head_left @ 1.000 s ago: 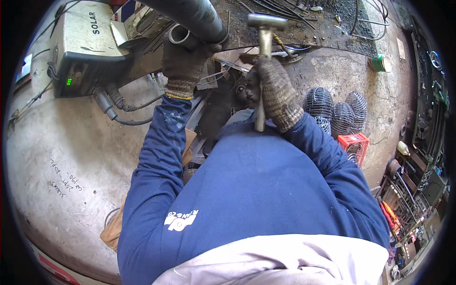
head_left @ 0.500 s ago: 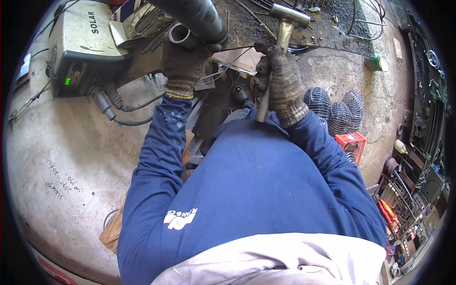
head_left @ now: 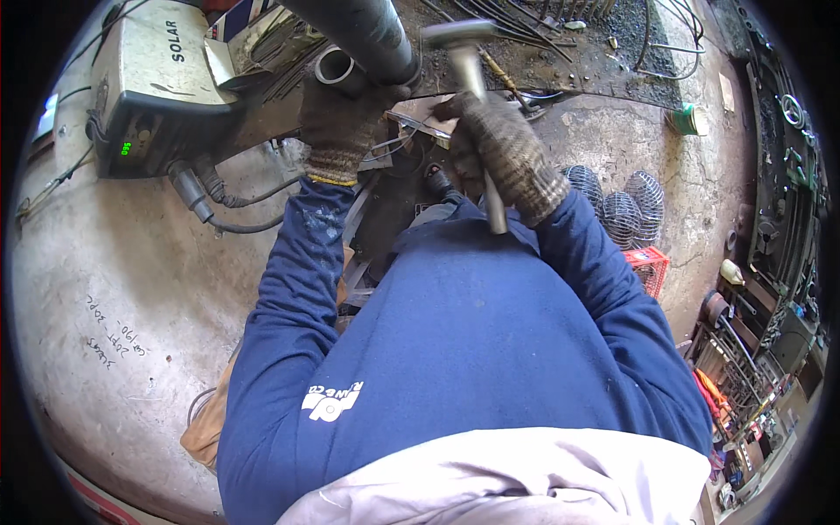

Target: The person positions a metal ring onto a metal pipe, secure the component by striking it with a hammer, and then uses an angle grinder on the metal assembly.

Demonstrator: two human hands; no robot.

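My left hand (head_left: 341, 131) seems wrapped round a short tube (head_left: 333, 80), right beside the fat pipe (head_left: 367, 39) at the bench (head_left: 604, 74). My right hand (head_left: 507, 149) grips the hammer (head_left: 471, 74) by its handle. The hammer's head is blurry, a little to the right of the pipe and apart from the tube. I think this is the hitting step, between taps. The next tap would need my left hand to hold tight, fingers out of the way, and a straight swing.
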